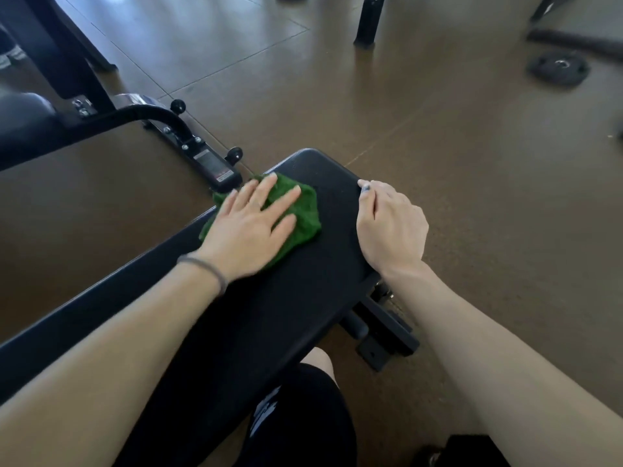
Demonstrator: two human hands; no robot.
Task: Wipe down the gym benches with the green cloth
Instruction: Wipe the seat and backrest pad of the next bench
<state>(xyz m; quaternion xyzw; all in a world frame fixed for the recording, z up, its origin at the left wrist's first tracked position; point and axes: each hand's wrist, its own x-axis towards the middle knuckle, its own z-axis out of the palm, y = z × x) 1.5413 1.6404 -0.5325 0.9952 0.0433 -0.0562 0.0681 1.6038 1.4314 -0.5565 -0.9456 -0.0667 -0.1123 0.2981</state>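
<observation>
The left hand (249, 227) lies flat with fingers spread and straight, pressing the green cloth (296, 217) onto the black padded bench (269, 315) near its far left corner, the cloth bunched and slightly overhanging the pad's left edge. The right hand (391, 227) grips the bench's right edge, fingers curled over the side and thumb lying along the top. Beyond the bench, on the brown floor (472, 183), stand another machine's black frame (188, 143) and a weight plate (558, 68).

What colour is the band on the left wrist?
Grey; the wristband shows clearly in the head view.
</observation>
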